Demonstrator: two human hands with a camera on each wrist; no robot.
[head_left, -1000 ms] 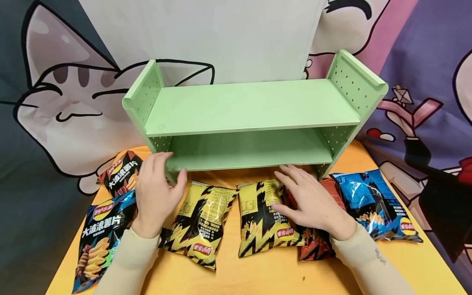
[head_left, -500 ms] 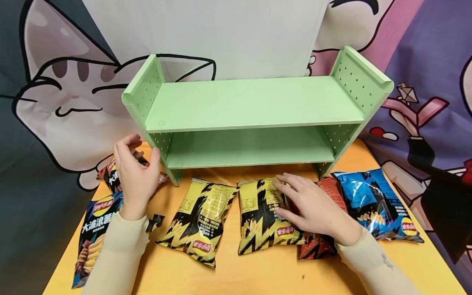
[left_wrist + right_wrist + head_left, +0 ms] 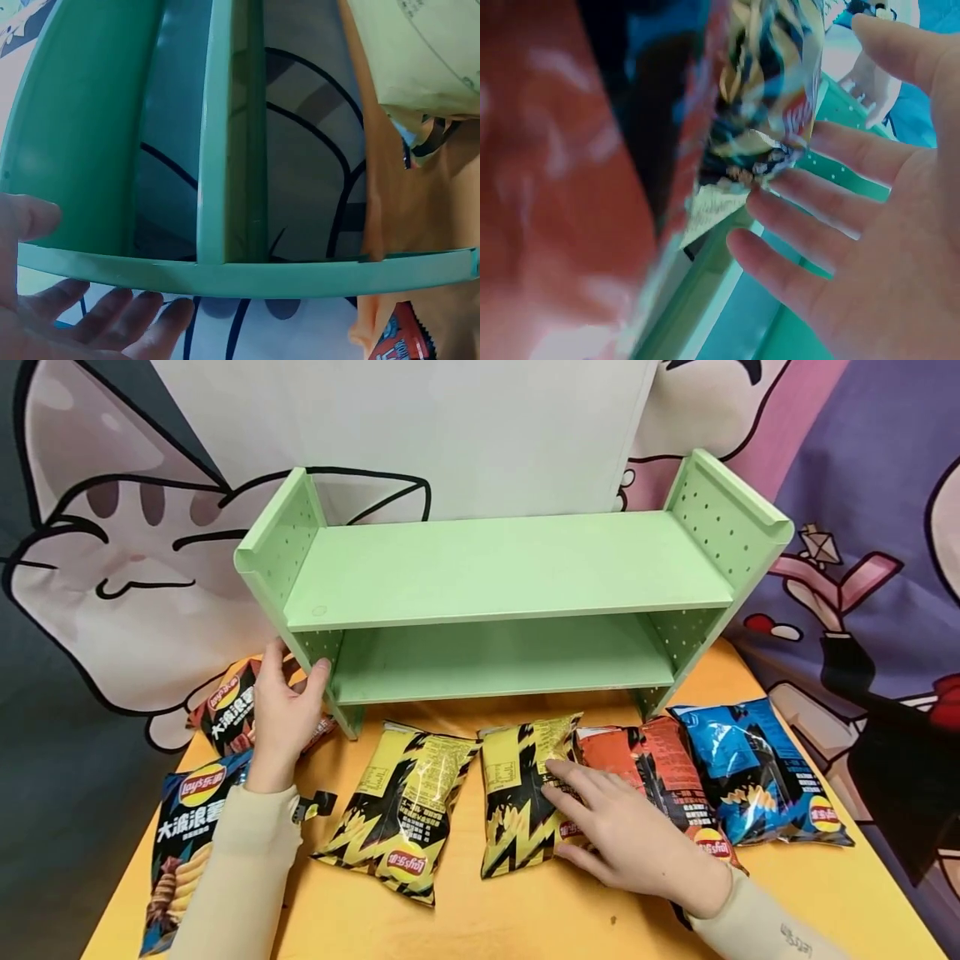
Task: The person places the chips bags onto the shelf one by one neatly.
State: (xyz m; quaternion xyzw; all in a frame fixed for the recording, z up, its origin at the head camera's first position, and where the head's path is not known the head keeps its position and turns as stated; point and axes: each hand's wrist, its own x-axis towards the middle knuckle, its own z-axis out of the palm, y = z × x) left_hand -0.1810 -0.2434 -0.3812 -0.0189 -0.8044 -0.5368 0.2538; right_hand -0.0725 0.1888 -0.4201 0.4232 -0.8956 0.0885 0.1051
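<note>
A light green two-tier shelf (image 3: 480, 568) stands at the back of the orange table. My left hand (image 3: 287, 714) grips its left side panel, the thumb on the inner side and the fingers along the outside. In the left wrist view the fingers (image 3: 135, 315) lie against the panel's edge (image 3: 225, 277). My right hand (image 3: 630, 835) is spread, palm down, over a yellow-and-black chip bag (image 3: 517, 777) and the red chip bag (image 3: 660, 760) beside it. In the right wrist view its fingers (image 3: 795, 232) stretch out near the yellow bag, with the red one blurred up close.
Another yellow chip bag (image 3: 412, 802) lies left of centre. Blue chip bags lie at the right (image 3: 757, 777) and front left, the left blue bag (image 3: 187, 827) partly under the sleeve. A dark red bag (image 3: 232, 706) sits left of the shelf. Cartoon cloth (image 3: 97, 568) hangs behind.
My left hand has moved from in front of the shelf's left end onto its side panel. My right hand has shifted down and left, uncovering more of the red chip bag.
</note>
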